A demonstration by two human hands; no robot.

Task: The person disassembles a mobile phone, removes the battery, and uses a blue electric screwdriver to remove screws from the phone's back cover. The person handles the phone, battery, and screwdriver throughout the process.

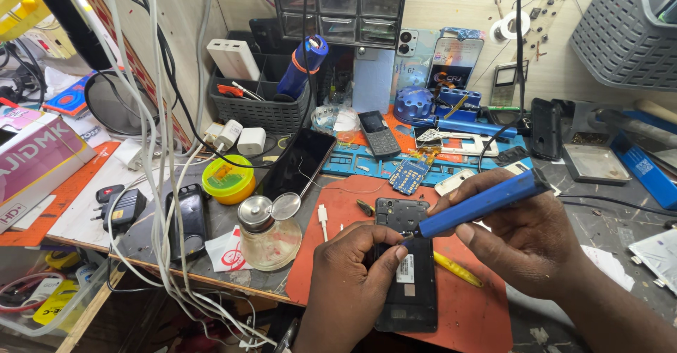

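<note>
Pinning an opened black phone [407, 268] flat on the orange mat [479, 318] with the left hand [349, 282], fingers curled closed onto its upper edge; right hand [525, 236] wrapped shut around a blue powered screwdriver [479, 203], tip at the phone's top corner. Light, stiff, probably fragile inside — best held by the side edges, clear of the exposed board. Crowding close: glass solvent bottle [268, 233], yellow tool [457, 268] beside the phone, white cables [159, 148] at left — little elbow room.
</note>
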